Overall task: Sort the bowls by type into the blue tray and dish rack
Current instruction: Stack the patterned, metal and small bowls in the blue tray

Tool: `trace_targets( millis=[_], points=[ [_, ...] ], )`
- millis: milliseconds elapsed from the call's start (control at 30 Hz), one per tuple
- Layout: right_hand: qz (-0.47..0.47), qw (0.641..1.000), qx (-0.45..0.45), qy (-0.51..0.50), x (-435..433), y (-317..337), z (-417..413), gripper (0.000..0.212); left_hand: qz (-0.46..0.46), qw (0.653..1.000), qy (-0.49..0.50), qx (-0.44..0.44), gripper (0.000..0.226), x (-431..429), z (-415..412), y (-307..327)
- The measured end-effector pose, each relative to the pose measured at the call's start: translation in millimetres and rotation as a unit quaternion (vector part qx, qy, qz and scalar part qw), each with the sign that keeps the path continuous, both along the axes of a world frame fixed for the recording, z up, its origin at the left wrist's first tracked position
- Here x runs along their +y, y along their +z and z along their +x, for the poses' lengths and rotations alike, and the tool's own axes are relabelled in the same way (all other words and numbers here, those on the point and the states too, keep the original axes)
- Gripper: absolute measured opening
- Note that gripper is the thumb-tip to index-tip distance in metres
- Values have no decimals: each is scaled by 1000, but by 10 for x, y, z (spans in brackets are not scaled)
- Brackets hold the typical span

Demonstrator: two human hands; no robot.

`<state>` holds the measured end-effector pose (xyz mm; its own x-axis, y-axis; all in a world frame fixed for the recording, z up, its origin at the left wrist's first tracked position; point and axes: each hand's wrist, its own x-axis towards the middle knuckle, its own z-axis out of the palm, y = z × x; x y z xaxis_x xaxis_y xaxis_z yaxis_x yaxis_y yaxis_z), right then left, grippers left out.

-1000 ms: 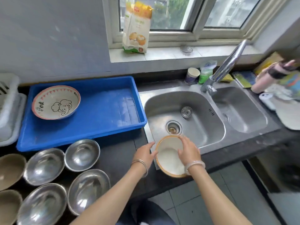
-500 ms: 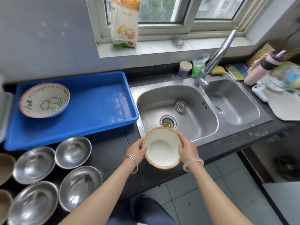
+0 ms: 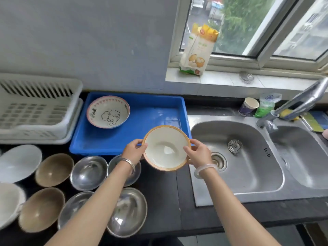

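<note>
I hold a white ceramic bowl with an orange rim in both hands, over the near right corner of the blue tray. My left hand grips its left rim and my right hand its right rim. A patterned bowl with an elephant drawing lies in the tray's far left. The white dish rack stands left of the tray. Several steel bowls and two brown bowls sit on the dark counter in front.
A double steel sink with a tap lies to the right. Pale bowls sit at the far left edge. A paper cup and a green bag stand behind the sink; a flour bag leans on the windowsill.
Both hands have carried the orange-rimmed bowl from the sink's front edge up and left to the tray's near right corner. The view has swung left, showing the dish rack.
</note>
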<state>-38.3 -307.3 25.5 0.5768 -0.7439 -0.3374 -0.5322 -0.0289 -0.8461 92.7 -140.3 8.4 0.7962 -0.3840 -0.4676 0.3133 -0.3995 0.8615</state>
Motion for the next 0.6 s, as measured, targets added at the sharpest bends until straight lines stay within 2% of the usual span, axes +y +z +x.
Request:
trace_targets(
  millis=[267, 400, 600],
  points=[
    [29, 997, -32, 60, 346, 82, 1344, 25, -50, 988, 144, -13, 9, 513, 917, 20],
    [46, 996, -31, 72, 458, 24, 2020, 25, -60, 985, 151, -52, 19, 635, 1338, 25],
    [-2, 997, 4, 80, 574, -208, 2717, 17, -48, 985, 161, -41, 36, 677, 1813, -161]
  ],
)
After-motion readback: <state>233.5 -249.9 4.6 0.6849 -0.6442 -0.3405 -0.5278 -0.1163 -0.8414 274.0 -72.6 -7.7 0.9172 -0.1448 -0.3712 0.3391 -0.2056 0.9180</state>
